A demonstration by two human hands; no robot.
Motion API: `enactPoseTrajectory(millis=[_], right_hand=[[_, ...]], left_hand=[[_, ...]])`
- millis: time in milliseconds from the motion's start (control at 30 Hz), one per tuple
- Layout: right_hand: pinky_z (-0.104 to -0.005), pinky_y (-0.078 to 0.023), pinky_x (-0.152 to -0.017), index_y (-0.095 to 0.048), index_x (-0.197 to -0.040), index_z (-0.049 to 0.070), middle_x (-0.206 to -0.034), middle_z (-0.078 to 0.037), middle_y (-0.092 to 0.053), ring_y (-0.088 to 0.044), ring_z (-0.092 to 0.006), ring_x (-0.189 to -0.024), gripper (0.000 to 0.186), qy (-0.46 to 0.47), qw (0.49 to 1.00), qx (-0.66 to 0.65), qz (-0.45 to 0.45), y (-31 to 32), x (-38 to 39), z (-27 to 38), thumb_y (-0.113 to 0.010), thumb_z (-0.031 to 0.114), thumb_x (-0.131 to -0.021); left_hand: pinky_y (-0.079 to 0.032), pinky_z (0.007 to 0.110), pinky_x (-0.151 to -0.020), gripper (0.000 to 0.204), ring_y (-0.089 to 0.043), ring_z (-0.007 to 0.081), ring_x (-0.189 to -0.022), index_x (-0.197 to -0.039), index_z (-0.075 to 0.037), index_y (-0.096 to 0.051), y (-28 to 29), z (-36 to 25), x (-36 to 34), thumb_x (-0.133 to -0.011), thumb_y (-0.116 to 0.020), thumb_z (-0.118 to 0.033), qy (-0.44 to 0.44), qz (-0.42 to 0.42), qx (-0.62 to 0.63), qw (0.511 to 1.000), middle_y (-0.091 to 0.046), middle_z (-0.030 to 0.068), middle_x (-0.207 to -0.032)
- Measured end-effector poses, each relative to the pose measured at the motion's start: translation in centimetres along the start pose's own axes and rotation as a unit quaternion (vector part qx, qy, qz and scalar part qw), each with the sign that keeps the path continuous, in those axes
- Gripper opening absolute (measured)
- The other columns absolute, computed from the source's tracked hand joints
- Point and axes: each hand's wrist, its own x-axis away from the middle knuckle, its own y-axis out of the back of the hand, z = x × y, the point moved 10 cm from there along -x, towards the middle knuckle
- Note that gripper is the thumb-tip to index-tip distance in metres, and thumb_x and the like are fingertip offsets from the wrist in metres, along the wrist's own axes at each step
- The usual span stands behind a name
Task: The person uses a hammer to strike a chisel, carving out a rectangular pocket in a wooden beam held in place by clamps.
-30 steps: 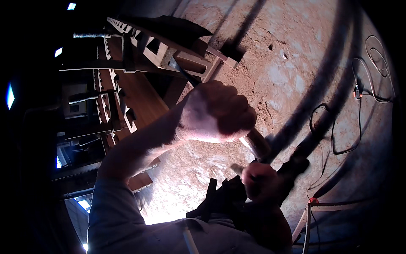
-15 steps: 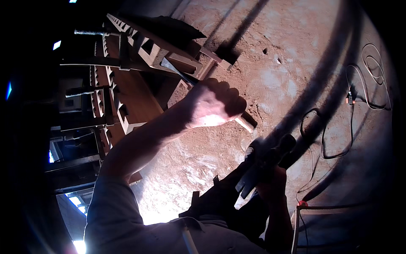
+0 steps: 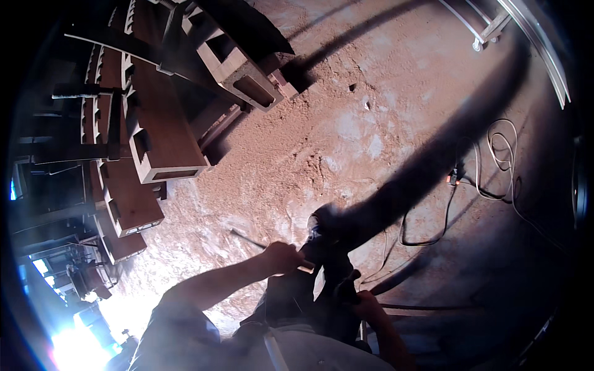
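Observation:
My left hand [image 3: 283,258] is closed on a chisel [image 3: 247,240], its long metal blade pointing up-left and its wooden handle end showing right of my fist. Lower right, my right hand [image 3: 365,304] grips a dark tool [image 3: 348,285], apparently a hammer, partly lost in shadow against my dark trousers. Both hands are low, in front of my body, apart from the wooden pieces. Those are long brown beams [image 3: 170,142] with notched edges and slotted ends, lying at upper left; one [image 3: 238,74] has a pale recessed end.
Metal bar clamps [image 3: 114,43] cross the beams. The dusty floor [image 3: 346,142] has looped cables [image 3: 501,161] and a small plug-like device [image 3: 453,175] at right. A wheeled metal frame [image 3: 495,28] stands at upper right, and bright light glares at lower left.
My left hand has dropped from the slotted beam end toward my body, bringing the chisel with it. My right hand has moved lower. The view has shifted, bringing the wheeled frame into sight.

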Motion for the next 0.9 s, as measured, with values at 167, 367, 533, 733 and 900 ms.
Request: enactPoseTrajectory(millis=[167, 367, 533, 733, 900], right_hand=[[-0.0467, -0.055, -0.090, -0.078, -0.099, 0.006, -0.108, -0.021, -0.071, -0.069, -0.0380, -0.100, 0.040, 0.058, 0.998, 0.017, 0.003, 0.1, 1.7, 5.4, -0.083, 0.039, -0.079], [-0.0473, -0.054, -0.092, -0.071, -0.117, 0.006, -0.115, -0.021, -0.069, -0.068, -0.0383, -0.106, 0.042, -0.039, 0.975, 0.177, 0.132, -0.6, -0.3, -0.3, -0.076, 0.035, -0.087], [-0.0468, -0.053, -0.095, -0.066, -0.129, 0.008, -0.116, -0.017, -0.072, -0.068, -0.0330, -0.108, 0.043, -0.222, 0.899, -0.315, 0.209, -1.5, 4.7, -10.9, -0.068, 0.035, -0.095], [-0.0441, -0.053, -0.096, -0.064, -0.136, 0.011, -0.117, -0.013, -0.073, -0.069, -0.0245, -0.108, 0.047, -0.064, 0.939, -0.047, 0.335, 4.1, 3.6, -6.3, -0.066, 0.038, -0.097], [-0.0413, -0.056, -0.091, -0.069, -0.130, 0.012, -0.116, -0.014, -0.075, -0.072, -0.0273, -0.105, 0.050, -0.191, 0.938, 0.101, 0.272, 13.2, -6.1, 2.4, -0.073, 0.043, -0.091]], left_hand=[[-0.060, 0.049, -0.084, 0.040, -0.072, 0.0349, -0.105, -0.133, -0.021, -0.066, -12.2, -0.7, 3.7, -0.093, -0.064, -0.026, 0.179, 0.141, 0.178, 0.957, -0.070, 0.0162, -0.111], [-0.060, 0.048, -0.084, 0.025, -0.075, 0.0355, -0.097, -0.103, -0.007, -0.077, -16.7, -2.6, 3.8, -0.089, -0.063, -0.022, 0.197, 0.137, 0.297, 0.924, -0.076, 0.0197, -0.102], [-0.059, 0.047, -0.078, 0.030, -0.075, 0.0362, -0.091, -0.107, -0.005, -0.076, -31.2, -8.4, 2.1, -0.089, -0.060, -0.024, 0.039, 0.201, 0.429, 0.880, -0.076, 0.0190, -0.097], [-0.058, 0.048, -0.076, 0.035, -0.074, 0.0385, -0.090, -0.115, -0.009, -0.073, -17.4, -8.1, 0.9, -0.098, -0.055, -0.033, 0.019, 0.145, 0.521, 0.841, -0.074, 0.0210, -0.095], [-0.059, 0.049, -0.068, 0.029, -0.074, 0.0373, -0.081, -0.108, -0.011, -0.065, -3.8, 3.4, -6.6, -0.098, -0.057, -0.037, 0.142, -0.120, 0.254, 0.949, -0.075, 0.0140, -0.090]])
